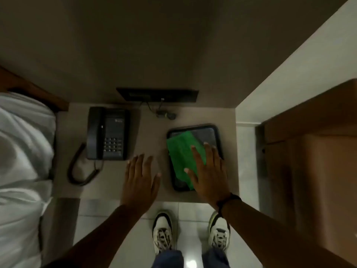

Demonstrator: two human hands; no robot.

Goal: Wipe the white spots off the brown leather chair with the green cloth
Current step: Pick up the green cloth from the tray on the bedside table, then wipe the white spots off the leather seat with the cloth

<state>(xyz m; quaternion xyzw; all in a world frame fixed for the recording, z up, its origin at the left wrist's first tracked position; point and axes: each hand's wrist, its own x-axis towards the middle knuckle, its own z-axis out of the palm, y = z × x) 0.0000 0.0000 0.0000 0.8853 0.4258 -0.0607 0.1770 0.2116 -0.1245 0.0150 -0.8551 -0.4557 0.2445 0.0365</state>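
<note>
The green cloth lies folded on a black tray on a small bedside table. My right hand is spread flat over the cloth's right part, fingers apart, not gripping it. My left hand hovers open over the table's front edge, left of the tray, holding nothing. At the right edge stands a brown surface that may be the leather chair; no white spots show on it.
A black desk phone with a coiled cord sits on the table's left half. A bed with white sheets is at the left. A dark wall plate with a cable is behind the table. My shoes stand on pale floor tiles.
</note>
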